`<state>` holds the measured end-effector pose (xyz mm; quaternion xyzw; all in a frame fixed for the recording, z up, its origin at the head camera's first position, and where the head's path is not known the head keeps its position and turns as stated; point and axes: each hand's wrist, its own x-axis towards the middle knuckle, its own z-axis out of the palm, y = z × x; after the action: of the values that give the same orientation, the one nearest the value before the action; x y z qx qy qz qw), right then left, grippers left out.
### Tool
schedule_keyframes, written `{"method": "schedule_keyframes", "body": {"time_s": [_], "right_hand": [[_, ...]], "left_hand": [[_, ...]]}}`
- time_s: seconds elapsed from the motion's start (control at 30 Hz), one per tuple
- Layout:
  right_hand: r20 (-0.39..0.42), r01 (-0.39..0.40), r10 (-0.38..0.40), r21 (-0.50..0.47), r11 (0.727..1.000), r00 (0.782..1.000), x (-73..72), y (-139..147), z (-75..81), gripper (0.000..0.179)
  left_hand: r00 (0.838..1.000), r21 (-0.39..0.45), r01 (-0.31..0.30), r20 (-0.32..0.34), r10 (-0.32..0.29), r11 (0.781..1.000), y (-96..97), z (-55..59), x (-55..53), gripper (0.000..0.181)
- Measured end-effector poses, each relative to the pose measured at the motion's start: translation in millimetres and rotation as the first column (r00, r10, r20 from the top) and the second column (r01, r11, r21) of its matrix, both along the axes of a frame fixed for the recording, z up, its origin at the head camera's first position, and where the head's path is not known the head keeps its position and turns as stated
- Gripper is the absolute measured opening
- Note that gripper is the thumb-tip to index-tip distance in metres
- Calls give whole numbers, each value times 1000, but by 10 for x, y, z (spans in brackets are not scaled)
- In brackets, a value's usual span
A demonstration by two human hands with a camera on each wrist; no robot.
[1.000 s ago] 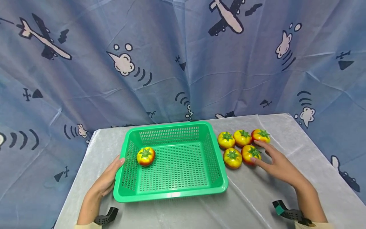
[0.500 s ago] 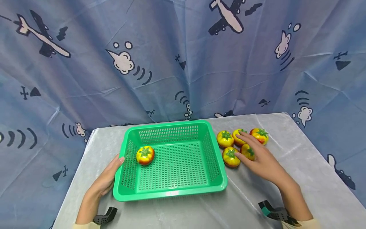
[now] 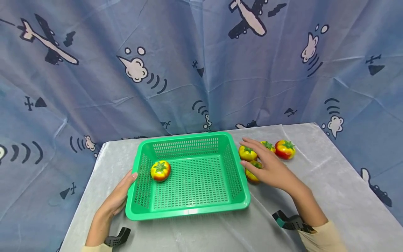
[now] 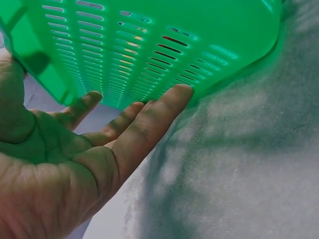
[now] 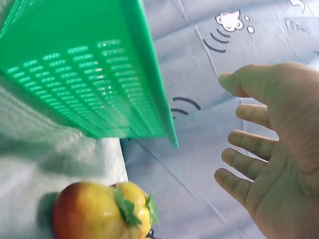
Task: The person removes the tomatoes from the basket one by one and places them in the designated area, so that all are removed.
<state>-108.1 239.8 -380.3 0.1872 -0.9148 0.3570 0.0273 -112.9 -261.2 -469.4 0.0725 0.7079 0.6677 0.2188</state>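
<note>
In the head view, a green plastic basket (image 3: 189,212) sits on the table, and one yellow-red tomato (image 3: 160,171) with a green star-shaped top lies inside toward its left wall. My left hand (image 3: 116,196) holds the basket's left side, thumb on the rim, and the left wrist view shows its fingers (image 4: 144,124) against the slotted outer wall. Empty, my right hand (image 3: 274,169) hovers with fingers extended by the basket's right rim, above loose tomatoes. It partly covers a back tomato (image 3: 247,154) and a front tomato (image 3: 252,174); another tomato (image 3: 285,149) shows fully.
A silvery-grey cloth covers the table (image 3: 321,196). Behind it hangs a blue curtain (image 3: 176,70) printed with planes. Several tomatoes are grouped close beside the basket's right wall. Dark wrist-worn devices (image 3: 292,222) sit on both wrists.
My right hand has moved left from the right-hand tomatoes to the basket's right rim, holding nothing. The left hand and the basket have stayed in place.
</note>
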Motion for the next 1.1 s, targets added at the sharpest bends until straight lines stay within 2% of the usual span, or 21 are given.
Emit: {"method": "schedule_keyframes", "body": {"time_s": [0.37, 0.77, 1.1], "right_hand": [[26, -73, 72, 49, 996, 997, -138, -221, 121, 68], [77, -179, 174, 57, 982, 982, -291, -496, 234, 67], [49, -269, 266, 70, 961, 963, -438, -749, 301, 66]], "left_hand": [[1000, 2, -15, 11, 15, 1000, 18, -3, -4, 72], [1000, 14, -4, 8, 4, 1000, 29, 3, -11, 72], [1000, 8, -10, 1, 10, 1000, 29, 12, 1, 72]]}}
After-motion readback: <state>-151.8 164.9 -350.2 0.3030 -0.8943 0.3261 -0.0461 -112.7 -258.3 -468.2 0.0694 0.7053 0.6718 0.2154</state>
